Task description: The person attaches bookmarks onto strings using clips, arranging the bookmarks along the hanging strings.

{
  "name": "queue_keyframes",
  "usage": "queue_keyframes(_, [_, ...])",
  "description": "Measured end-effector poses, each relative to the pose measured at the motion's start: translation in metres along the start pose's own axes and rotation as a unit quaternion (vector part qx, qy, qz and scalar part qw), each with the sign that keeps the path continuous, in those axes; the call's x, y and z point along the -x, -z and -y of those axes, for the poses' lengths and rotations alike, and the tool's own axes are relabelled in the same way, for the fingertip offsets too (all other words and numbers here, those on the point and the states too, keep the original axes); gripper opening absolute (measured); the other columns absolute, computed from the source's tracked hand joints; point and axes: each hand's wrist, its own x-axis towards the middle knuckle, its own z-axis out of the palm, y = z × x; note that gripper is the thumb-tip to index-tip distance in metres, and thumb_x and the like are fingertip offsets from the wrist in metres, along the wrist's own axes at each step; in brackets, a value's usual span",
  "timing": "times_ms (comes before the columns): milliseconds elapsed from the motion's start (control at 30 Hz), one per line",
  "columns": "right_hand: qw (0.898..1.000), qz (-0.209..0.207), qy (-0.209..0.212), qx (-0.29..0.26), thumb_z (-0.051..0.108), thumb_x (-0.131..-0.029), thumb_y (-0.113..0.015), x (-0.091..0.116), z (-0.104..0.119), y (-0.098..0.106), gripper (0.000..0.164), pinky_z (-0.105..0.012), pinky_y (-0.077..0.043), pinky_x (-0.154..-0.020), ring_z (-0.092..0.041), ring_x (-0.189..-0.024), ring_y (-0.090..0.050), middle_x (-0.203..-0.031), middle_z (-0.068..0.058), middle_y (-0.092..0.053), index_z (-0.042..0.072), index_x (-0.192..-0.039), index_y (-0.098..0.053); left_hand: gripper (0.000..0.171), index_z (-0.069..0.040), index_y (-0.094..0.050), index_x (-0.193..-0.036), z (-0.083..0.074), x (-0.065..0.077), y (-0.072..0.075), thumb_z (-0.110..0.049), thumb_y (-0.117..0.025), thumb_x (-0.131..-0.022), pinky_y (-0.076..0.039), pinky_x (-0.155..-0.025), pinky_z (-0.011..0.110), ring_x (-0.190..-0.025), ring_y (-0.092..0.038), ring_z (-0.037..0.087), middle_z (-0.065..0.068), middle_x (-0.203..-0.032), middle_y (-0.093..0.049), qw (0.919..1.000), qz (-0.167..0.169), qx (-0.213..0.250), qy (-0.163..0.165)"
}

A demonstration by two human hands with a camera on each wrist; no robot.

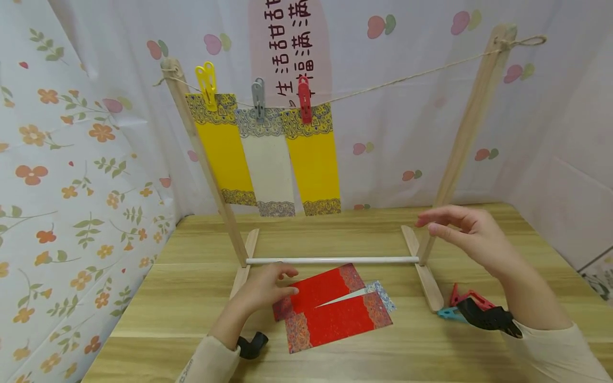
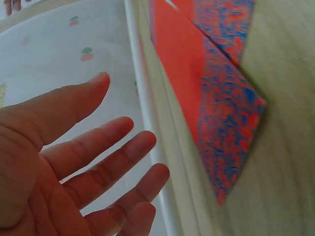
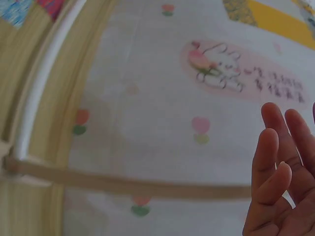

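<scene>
My left hand [image 1: 262,287] hovers at the left end of the stacked paper strips, its fingers relaxed and holding nothing. Two red strips [image 1: 348,322] with patterned ends lie on the table, overlapping a pale strip with a blue-patterned end [image 1: 380,296]. In the left wrist view, the spread fingers are apart from the red strip [image 2: 182,73]. My right hand [image 1: 471,234] is raised in front of the right wooden post [image 1: 471,122], fingers loosely bent, nothing in them. On the string [image 1: 407,77] hang two yellow strips [image 1: 313,170] and a cream strip [image 1: 268,165], clipped by yellow, grey and red clothespins [image 1: 305,100].
Red and blue clothespins [image 1: 471,300] lie on the table [image 1: 167,308] by the right foot [image 1: 428,284] of the wooden stand. A white rod [image 1: 332,260] joins the two posts low down. Printed cloth hangs behind and at the left.
</scene>
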Motion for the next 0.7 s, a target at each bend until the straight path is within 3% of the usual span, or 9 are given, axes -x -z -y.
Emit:
queue_keyframes(167, [0.999,-0.002,-0.041,-0.004,0.004,-0.100,-0.056,0.020,-0.031,0.015,0.027,-0.015,-0.049,-0.080,-0.001,-0.101,-0.064,-0.112,0.015,-0.071,0.001,-0.126,-0.063,0.038,-0.004,-0.069,-0.119,0.003,-0.002,-0.002,-0.016,-0.079,-0.084,-0.052,-0.093,0.051,-0.108,-0.062,0.034,0.012,-0.121,-0.069,0.9998,0.014,-0.010,0.011])
queue_keyframes(433, [0.992,0.014,-0.122,0.011,0.015,-0.104,-0.052,0.045,-0.073,0.035,0.031,-0.019,-0.047,-0.077,0.005,-0.102,-0.060,-0.114,0.023,-0.068,0.007,-0.133,-0.059,0.042,-0.002,-0.068,-0.119,0.005,-0.004,-0.004,-0.015,-0.081,-0.081,-0.049,-0.093,0.051,-0.106,-0.058,0.030,0.013,-0.116,-0.061,0.9991,0.023,-0.035,0.005])
queue_keyframes(700, [0.981,0.050,-0.189,0.012,0.018,-0.105,-0.051,0.064,-0.111,0.051,0.033,-0.028,-0.047,-0.076,0.012,-0.100,-0.056,-0.111,0.031,-0.064,0.017,-0.137,-0.058,0.051,-0.003,-0.067,-0.120,0.005,-0.003,-0.007,-0.020,-0.086,-0.076,-0.051,-0.083,0.042,-0.097,-0.056,0.024,0.013,-0.116,-0.059,0.9975,0.052,-0.047,0.013])
